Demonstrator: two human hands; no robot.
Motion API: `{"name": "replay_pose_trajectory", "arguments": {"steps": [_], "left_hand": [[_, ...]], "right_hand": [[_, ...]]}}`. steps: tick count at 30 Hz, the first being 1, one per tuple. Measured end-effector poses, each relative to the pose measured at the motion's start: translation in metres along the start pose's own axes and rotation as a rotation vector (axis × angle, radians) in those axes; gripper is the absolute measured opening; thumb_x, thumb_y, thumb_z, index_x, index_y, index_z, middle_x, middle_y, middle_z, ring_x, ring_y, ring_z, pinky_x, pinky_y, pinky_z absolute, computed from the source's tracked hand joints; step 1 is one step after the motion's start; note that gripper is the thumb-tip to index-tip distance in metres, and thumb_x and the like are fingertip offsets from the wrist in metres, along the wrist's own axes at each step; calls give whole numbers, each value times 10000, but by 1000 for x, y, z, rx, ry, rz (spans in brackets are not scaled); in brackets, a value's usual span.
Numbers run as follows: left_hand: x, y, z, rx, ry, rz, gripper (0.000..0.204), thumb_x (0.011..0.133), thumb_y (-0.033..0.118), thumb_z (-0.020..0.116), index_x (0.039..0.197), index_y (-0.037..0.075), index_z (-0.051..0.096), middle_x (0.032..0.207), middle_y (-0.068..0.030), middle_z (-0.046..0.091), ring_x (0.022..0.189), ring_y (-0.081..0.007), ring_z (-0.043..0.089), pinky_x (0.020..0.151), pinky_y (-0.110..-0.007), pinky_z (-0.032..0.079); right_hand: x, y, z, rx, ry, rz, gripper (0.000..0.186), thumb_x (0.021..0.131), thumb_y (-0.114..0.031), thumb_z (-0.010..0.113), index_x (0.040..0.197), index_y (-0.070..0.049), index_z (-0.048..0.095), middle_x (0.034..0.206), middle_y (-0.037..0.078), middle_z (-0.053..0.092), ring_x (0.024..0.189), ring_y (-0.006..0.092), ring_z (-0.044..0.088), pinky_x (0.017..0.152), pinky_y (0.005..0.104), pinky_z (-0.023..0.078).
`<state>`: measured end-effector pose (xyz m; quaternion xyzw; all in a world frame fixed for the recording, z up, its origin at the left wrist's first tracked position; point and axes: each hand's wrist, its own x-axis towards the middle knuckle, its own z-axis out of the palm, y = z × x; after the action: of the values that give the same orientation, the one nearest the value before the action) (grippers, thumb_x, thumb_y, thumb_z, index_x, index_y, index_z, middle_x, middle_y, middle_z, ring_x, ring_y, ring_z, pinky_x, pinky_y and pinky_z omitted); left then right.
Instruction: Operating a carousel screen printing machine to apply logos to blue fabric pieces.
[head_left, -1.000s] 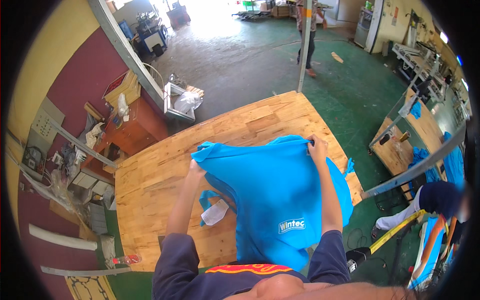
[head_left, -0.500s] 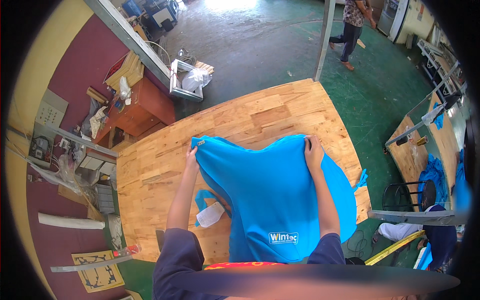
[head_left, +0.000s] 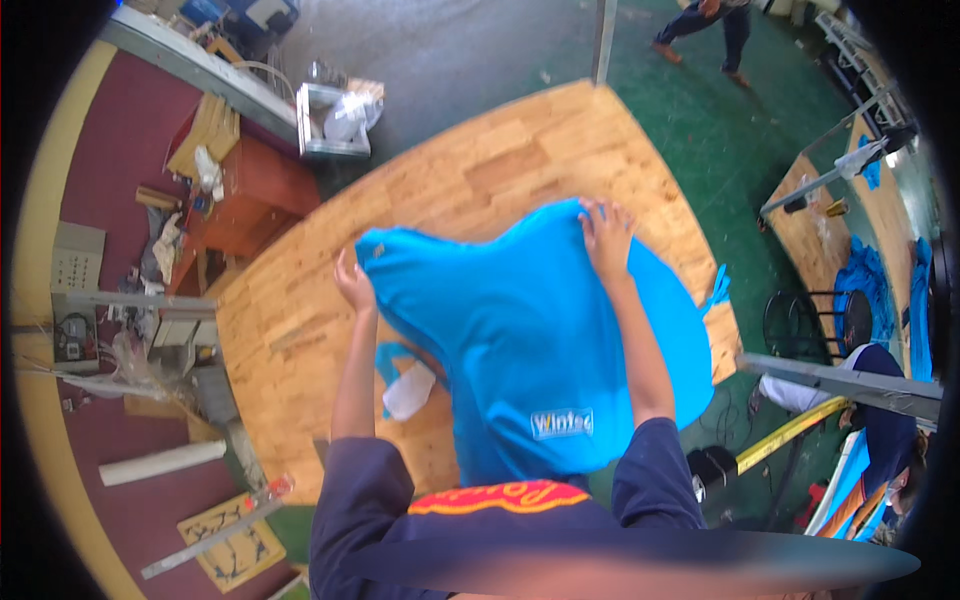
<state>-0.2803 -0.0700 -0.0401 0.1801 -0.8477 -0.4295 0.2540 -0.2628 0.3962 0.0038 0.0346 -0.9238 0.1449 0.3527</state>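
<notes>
Blue fabric [head_left: 510, 330] lies beneath your spread right hand [head_left: 607, 242], likely for flatness; your left hand [head_left: 356, 285], loosely uncurled, sits at its edge.

White boxed lettering [head_left: 562, 424] on blue cloth [head_left: 520, 320], yellow letters [head_left: 525, 492] on red band [head_left: 452, 499]

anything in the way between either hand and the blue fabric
Nothing visible. The right hand lies directly on the blue fabric; the left hand is right at its upper left edge, though contact is hard to tell. The white piece lies nearer the person, on the table, outside that gap.
</notes>
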Motion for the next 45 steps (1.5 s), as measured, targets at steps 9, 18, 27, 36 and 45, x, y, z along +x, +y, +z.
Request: {"name": "replay_pose_trajectory", "arguments": {"steps": [9,18,27,36,45], "left_hand": [[-116,59,-51,206,-532,582,247,890,67,558,1112,122,654,1256,-104,563,1170,-309,513,1007,-420,393],[-104,41,-48,215,-600,685,269,875,82,580,1118,180,642,1312,-95,520,1229,-326,463,1021,-452,373],[-94,25,-49,178,-675,692,318,875,110,591,1174,212,618,1355,-83,498,1252,-332,459,1045,-440,368],[-89,48,-39,461,-664,700,203,888,212,583,1077,209,660,1293,-71,558,1216,-287,499,1021,-479,352],[-175,184,41,13,-857,988,145,876,158,590,992,147,678,1066,-54,650,980,-268,617,810,-397,481]], "right_hand": [[-169,-134,-170,596,-525,39,179,777,-248,731,797,-125,601,724,52,587,650,254,566,564,384,402],[-313,-238,-237,201,-796,65,309,789,-334,687,1006,-148,572,1038,79,516,955,247,518,726,379,422],[-333,-261,-231,35,-605,-44,207,760,-197,694,917,-123,581,1068,52,532,988,214,510,797,378,384],[-317,-291,-250,606,-777,43,184,781,-209,695,898,-125,580,1074,60,520,1020,258,504,811,387,404],[-295,-88,-252,124,189,749,140,826,-48,615,965,-57,631,1015,125,609,1032,324,554,916,424,422]]}}
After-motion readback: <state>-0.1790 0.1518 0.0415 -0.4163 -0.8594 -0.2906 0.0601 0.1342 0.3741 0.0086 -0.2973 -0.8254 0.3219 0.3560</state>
